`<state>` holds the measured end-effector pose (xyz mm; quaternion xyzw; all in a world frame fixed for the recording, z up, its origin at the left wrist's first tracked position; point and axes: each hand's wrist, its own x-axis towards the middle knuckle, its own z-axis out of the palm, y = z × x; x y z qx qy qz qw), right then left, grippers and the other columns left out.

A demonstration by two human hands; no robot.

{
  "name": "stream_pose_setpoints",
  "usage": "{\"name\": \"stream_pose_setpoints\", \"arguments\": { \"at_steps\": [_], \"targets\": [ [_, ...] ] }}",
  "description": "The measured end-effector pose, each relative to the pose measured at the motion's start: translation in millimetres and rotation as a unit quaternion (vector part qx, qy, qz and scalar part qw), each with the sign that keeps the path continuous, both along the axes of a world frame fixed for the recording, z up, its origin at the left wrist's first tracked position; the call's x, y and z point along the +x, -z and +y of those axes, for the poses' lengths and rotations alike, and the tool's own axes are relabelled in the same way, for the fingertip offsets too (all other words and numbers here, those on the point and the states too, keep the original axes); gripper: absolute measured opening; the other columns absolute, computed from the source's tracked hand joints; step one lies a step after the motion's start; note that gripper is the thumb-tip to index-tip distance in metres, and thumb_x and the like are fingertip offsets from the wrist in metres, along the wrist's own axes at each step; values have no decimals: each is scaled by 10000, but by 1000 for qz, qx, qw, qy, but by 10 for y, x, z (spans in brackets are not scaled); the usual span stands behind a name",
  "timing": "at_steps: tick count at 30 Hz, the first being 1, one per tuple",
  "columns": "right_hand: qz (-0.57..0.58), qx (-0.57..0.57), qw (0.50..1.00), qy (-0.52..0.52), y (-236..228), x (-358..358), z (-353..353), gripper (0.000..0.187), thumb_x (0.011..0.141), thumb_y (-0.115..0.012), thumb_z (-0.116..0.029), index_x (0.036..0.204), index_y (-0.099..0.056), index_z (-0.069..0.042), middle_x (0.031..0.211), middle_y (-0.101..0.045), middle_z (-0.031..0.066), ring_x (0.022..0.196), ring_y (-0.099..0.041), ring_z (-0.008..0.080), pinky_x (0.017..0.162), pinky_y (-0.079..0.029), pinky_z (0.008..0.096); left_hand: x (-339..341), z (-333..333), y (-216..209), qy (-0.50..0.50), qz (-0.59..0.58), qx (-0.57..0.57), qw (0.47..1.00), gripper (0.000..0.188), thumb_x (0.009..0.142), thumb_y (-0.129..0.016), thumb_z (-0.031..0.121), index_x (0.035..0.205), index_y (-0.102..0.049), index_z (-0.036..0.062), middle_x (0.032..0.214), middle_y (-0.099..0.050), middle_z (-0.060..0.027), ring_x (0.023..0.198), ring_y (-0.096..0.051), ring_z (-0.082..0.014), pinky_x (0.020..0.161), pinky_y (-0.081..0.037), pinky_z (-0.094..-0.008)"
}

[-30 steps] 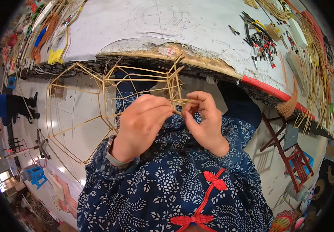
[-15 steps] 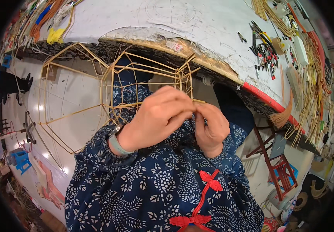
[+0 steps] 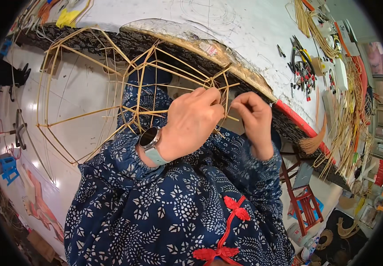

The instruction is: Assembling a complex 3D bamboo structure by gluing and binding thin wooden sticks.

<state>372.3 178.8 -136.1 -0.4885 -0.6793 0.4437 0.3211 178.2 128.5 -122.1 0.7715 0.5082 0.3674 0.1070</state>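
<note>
A skeleton frame of thin bamboo strips [image 3: 85, 116] lies across my lap, with a wide many-sided cage at the left and a narrower section towards the right. My left hand [image 3: 192, 120], with a watch [image 3: 149, 137] on its wrist, is closed round the strips at the frame's narrow right end; its fingertips are partly hidden. Just right of that end, my right hand [image 3: 258, 120] is raised, thumb and forefinger pinched together. Whatever lies in this pinch, if anything, is too fine to make out.
Beyond the frame runs a table with a worn wooden edge [image 3: 240, 66]. Pliers [image 3: 304, 53] and several small red-and-black tools lie on it at the right, near bundles of thin strips [image 3: 355, 119]. A red folding chair [image 3: 305, 208] stands at the lower right.
My hands were together at the frame's right end. Now my right hand has moved up and right, away from my left, which stays on the frame. The view has shifted slightly.
</note>
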Motion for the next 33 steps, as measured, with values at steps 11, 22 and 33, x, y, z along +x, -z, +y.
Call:
{"name": "stream_pose_setpoints", "arguments": {
  "at_steps": [11, 22, 33],
  "targets": [
    [-174, 355, 918, -37, -395, -418, -384, 87, 757, -713, 15, 820, -664, -21, 789, -640, 77, 702, -599, 207, 698, -429, 329, -47, 27, -7, -9, 0, -34, 999, 71, 690, -673, 102, 652, -628, 63, 823, -558, -51, 805, -621, -233, 604, -512, -364],
    [-254, 533, 807, 22, 49, -379, -674, 159, 658, -770, -71, 804, -715, -41, 876, -712, 29, 736, -588, 160, 750, -326, 323, -86, 62, -48, 3, -4, -93, 996, 35, 751, -727, 118, 745, -704, 92, 843, -585, -13, 772, -638, -200, 598, -504, -337],
    [-269, 518, 812, -13, -28, -329, -676, 178, 659, -768, -75, 829, -720, -44, 913, -715, 25, 756, -586, 170, 765, -338, 340, -110, 89, -108, 38, -28, -138, 989, 79, 769, -708, 125, 718, -687, 68, 847, -571, -53, 830, -629, -237, 625, -507, -364]
  ]
}}
